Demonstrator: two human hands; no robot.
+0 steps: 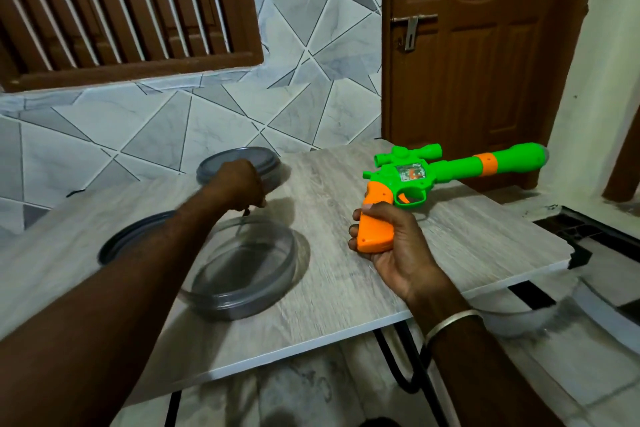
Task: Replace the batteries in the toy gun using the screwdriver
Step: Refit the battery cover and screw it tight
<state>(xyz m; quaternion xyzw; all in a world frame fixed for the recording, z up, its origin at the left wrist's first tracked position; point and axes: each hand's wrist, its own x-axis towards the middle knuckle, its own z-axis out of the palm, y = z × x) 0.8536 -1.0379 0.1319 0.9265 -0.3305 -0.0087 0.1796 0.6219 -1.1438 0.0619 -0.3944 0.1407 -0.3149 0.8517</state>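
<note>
Head view: the toy gun (415,177) is held up over the tabletop (346,288), to the right of the clear round container (242,267). It is gripped by the right hand (391,253), whose fingers are wrapped round the orange handle. The barrel is pointed away and to the right. One flat side of the handle is thus turned towards the camera, probably so that its screws can be reached.

The left hand (239,187) is poised just above the container's far rim, with its fingers curled downward. A thin dark shape is glimpsed beneath them, blurred. Whether it is the screwdriver, or whether anything is gripped at all, cannot be told.

One grey lid (249,154) is seen beyond the container, and another (128,243) to its left.

The gun is made of bright green plastic, with a small scope on top, an orange trigger, a clear window in its side and an orange band round the long barrel. Small holes are dotted on the handle, which appears closed.
</note>
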